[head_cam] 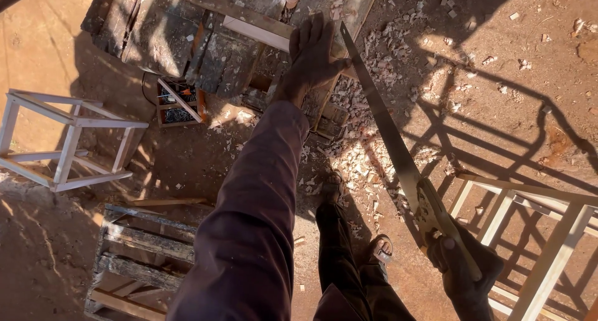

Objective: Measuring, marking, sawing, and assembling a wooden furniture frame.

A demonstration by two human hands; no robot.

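My left hand [311,53] lies flat, fingers spread, on a pale wooden strip [255,31] that rests across a rough dark workbench [168,34]. My right hand [464,268] grips the wooden handle of a long hand saw [386,128]. The saw's blade runs up and away from the handle, and its tip lies against the strip right beside my left thumb. My dark purple sleeve [255,215] fills the middle of the view, with my legs and sandalled feet [380,249] below on the red dirt ground.
Wood shavings [361,153] litter the ground under the bench. A pale wooden stool frame [68,140] stands at the left, another pale frame [536,234] at the lower right. A weathered pallet [143,252] lies at the bottom left. A small open box [177,103] sits under the bench.
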